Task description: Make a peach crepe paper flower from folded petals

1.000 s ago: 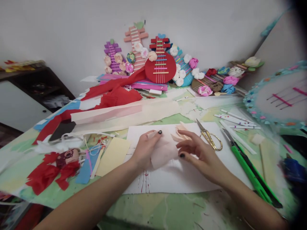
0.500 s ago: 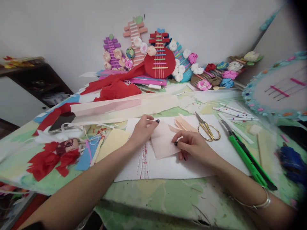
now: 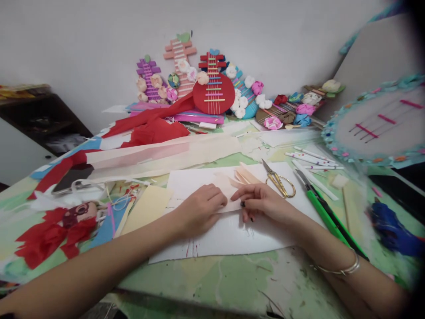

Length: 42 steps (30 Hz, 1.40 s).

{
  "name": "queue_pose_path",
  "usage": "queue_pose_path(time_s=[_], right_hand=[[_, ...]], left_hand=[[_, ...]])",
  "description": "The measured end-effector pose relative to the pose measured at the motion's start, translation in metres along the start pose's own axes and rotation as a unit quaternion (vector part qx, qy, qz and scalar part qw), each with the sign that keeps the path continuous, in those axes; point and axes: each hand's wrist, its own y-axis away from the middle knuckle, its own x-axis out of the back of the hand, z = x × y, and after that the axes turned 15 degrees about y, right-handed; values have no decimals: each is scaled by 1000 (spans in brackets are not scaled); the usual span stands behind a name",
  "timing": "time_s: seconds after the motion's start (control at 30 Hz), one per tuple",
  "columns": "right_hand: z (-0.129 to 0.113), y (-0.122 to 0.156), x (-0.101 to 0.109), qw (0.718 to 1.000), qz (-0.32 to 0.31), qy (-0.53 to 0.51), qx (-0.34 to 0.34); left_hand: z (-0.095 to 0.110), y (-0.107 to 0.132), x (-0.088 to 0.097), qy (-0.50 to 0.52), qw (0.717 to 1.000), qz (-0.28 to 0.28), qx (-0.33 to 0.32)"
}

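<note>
My left hand (image 3: 198,209) and my right hand (image 3: 262,203) meet over a pale pink piece of paper (image 3: 229,204) folded flat on a white sheet (image 3: 212,241). Both hands have their fingers curled and pressed on the pink paper, pinching its folded edge between them. Most of the pink paper is hidden under my fingers. Just beyond my right hand lie several cut peach paper strips (image 3: 245,176). Gold-handled scissors (image 3: 278,181) lie on the white sheet to the right of those strips.
A green utility knife (image 3: 323,210) and white pens (image 3: 310,157) lie at right. Long cream paper strips (image 3: 159,155) and red paper (image 3: 156,130) cross the table behind. Paper guitars with paper flowers (image 3: 212,88) lean on the wall. A yellow card (image 3: 148,208) and red scraps (image 3: 46,237) lie left.
The pink paper, spread out a second ago, has been folded over into a narrow flat strip. Both hands closed in together along its fold, and the view shifted slightly.
</note>
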Motion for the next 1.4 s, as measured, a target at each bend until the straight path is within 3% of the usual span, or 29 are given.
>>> queue_pose_path(time_s=[0.13, 0.33, 0.53, 0.77, 0.9, 1.0, 1.1, 1.23, 1.4], right_hand=[[4, 0, -3, 992, 3, 123, 37], [1, 8, -1, 943, 38, 311, 108], [1, 3, -7, 905, 112, 380, 153], [2, 5, -3, 858, 102, 439, 247], [-4, 11, -1, 833, 61, 477, 274], [-6, 12, -4, 828, 18, 485, 280], [-6, 9, -8, 838, 8, 472, 274], [-4, 5, -12, 853, 46, 457, 249], [-2, 2, -15, 843, 97, 473, 237]], left_hand=[[-14, 8, 8, 85, 996, -8, -32], [-12, 12, 14, 125, 992, 9, 3], [-6, 12, 12, 108, 991, 44, 58], [-11, 11, 19, 128, 989, -58, -40], [-12, 9, 26, 166, 977, -129, -17], [-13, 9, 30, 190, 966, -173, 14], [-17, 8, 30, 219, 961, -163, 45], [-21, 7, 27, 228, 962, -136, 58], [-18, 6, 24, 201, 973, -86, 72]])
